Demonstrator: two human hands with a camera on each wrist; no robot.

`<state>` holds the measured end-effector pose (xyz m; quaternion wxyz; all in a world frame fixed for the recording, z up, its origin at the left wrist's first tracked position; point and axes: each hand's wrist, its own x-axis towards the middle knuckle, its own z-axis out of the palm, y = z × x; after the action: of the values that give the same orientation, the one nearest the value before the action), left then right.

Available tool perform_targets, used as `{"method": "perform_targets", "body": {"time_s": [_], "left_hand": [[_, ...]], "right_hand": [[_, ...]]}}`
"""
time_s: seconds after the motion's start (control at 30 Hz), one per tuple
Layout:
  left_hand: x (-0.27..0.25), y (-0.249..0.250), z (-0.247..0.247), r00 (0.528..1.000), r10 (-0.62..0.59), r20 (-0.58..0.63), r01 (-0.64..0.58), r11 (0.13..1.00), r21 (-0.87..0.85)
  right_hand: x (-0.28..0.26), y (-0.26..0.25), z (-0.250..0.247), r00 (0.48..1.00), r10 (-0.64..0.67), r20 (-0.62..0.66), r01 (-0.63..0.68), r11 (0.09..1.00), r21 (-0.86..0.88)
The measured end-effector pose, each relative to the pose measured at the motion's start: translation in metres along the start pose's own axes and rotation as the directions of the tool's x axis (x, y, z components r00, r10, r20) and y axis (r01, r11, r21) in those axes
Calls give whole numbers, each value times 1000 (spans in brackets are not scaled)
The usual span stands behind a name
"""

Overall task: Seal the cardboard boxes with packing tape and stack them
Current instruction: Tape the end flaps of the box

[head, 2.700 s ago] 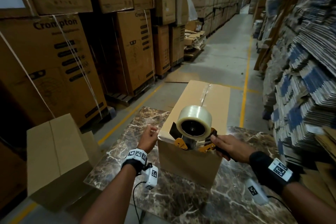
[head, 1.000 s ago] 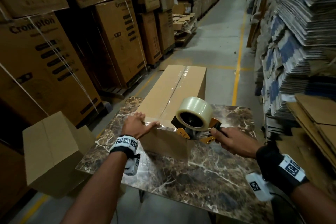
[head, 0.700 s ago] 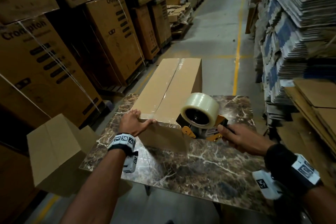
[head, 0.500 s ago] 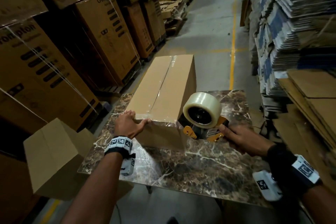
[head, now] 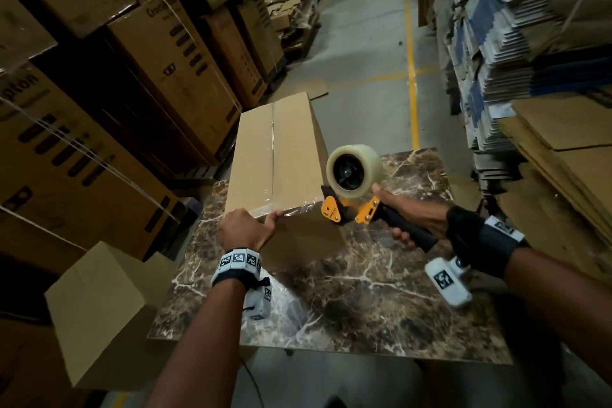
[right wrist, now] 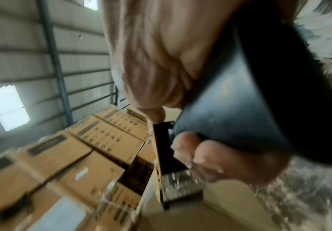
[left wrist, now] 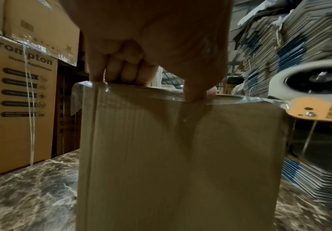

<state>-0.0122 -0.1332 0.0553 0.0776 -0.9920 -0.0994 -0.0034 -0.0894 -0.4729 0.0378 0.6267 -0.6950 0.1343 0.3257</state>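
Note:
A long cardboard box (head: 275, 156) lies on the marble table (head: 364, 295), with clear tape down its top seam and a strip along its near top edge. My left hand (head: 251, 225) holds that near edge towards the left. In the left wrist view its fingers (left wrist: 121, 73) sit on top of the box (left wrist: 180, 156) and the thumb presses the tape at the edge. My right hand (head: 402, 225) grips the black handle of the orange tape dispenser (head: 347, 209), whose head sits at the box's near right corner. In the right wrist view, the fingers (right wrist: 210, 159) wrap the handle (right wrist: 250, 101).
A second plain box (head: 99, 315) stands on the floor at the table's left. Tall printed cartons (head: 172, 53) line the left side. Flattened cardboard stacks (head: 530, 26) rise on the right, with loose sheets (head: 569, 149) near my right arm. A concrete aisle with a yellow line (head: 412, 76) runs ahead.
The dispenser has travelled right along the box's near top edge to the right corner, leaving a strip of tape. My left hand has stayed on that edge.

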Motion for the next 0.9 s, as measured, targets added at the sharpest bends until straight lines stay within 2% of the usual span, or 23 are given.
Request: {"method": "perform_targets", "body": {"time_s": [0.1,0.2,0.27,0.43,0.57,0.63,0.73,0.9], "left_hand": [[1,0,-1,1000,18,-8,-18,1000,14],[0,-4,-6,999,34,9,-35,999,33],[2,-5,-7,998,47,34,-48,998,35],[8,-5,-15,996,58,68,-59,998,16],[10,-4,-33,995,56,83,-58,998,21],[15,-4,-38,993,71,91,-74,997,30],[23,-5,-40,991,84,101,-89,995,44],[35,-9,-39,985,126,119,-134,989,64]], "right_hand": [[5,-7,-16,975,129,181,-147,985,94],[10,5,-30,953,141,268,-197,961,193],[19,20,-40,960,148,239,-205,951,232],[54,57,-59,976,206,72,-218,912,347],[84,79,-58,982,168,-89,-105,870,482],[96,85,-53,983,138,-122,-36,793,608],[112,94,-44,988,94,-125,40,621,783],[138,111,-31,983,114,-144,77,461,884]]}}
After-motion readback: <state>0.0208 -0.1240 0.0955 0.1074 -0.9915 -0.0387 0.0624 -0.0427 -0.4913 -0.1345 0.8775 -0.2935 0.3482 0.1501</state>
